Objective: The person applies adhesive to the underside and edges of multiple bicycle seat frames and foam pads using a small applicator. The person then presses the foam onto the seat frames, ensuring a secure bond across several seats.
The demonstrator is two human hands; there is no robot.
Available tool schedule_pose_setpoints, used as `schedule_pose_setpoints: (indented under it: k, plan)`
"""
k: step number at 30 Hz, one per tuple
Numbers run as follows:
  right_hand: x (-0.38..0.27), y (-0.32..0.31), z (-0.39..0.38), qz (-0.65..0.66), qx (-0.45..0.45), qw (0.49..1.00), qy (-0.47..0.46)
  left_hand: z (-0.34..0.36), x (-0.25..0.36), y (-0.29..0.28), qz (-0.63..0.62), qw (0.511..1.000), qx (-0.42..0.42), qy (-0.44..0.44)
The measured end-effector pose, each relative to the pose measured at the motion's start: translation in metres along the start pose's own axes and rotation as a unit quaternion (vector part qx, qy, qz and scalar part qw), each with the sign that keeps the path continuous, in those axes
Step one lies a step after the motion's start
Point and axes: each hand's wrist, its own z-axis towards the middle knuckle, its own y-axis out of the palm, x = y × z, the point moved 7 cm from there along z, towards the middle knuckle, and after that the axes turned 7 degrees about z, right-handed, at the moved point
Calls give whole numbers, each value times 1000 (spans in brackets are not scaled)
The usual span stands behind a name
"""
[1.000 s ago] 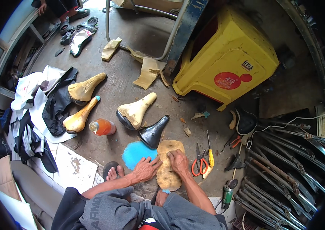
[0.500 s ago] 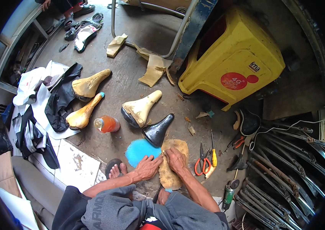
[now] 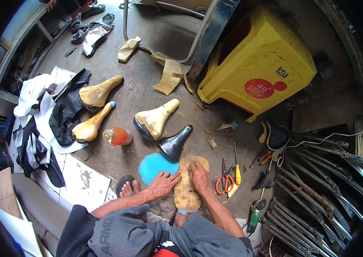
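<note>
Far left of the black saddle (image 3: 175, 144): black and white cloth (image 3: 63, 124), heaped. Nearer on that side, two tan-padded saddles (image 3: 98, 92), then an orange jar (image 3: 118, 136).

Just up-left of the landmark, a pale-padded saddle (image 3: 158, 115). At its lower left edge, blue sheet (image 3: 158, 166), lying flat; looks thin, light and floppy, best taken by a free edge.

Below the landmark, left hand (image 3: 163, 184): palm down, fingers spread, over the sheet's lower right, fingertips at the left edge of the tan pad (image 3: 188, 195).

Pad lies just below-right of the landmark. Surface worn, pitted. Likely light, soft, grippy, apt to crumble; broad flat hold advised, no hard pinching at the ragged rim. Right hand (image 3: 199, 176) on its upper part, fingers bent; pinching or only pressing, cannot tell. Hands apart, close.

Right of landmark: orange-handled scissors (image 3: 224, 168), yellow screwdriver (image 3: 238, 174). Lower right, green grinder (image 3: 254, 217).
</note>
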Motion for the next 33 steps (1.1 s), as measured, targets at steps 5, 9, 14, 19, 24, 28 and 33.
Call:
schedule_pose_setpoints:
  k: [5, 9, 14, 19, 24, 28, 33]
  plan:
    - [3, 10, -14, -3, -108, 993, -42, -4, 3, 1, 42, 999, -21, 10]
    - [18, -29, 3, 66, 64, 995, 42, 3, -2, -4, -17, 1000, -23, -5]
    - [29, -66, 2, 143, 164, 963, 156, -22, -44, -38, -266, 932, 211, -130]
    - [30, -88, -5, 231, 207, 931, 192, -100, -97, -54, -356, 718, 335, -495]
    - [15, -94, 9, 272, 197, 925, 178, -120, -149, -110, -173, 677, 525, -486]
    - [-28, -107, 29, 302, 164, 931, 120, -80, -156, -162, -80, 754, 553, -345]
    - [-115, -133, 47, 305, 93, 948, -1, -47, -150, -164, -77, 829, 466, -299]
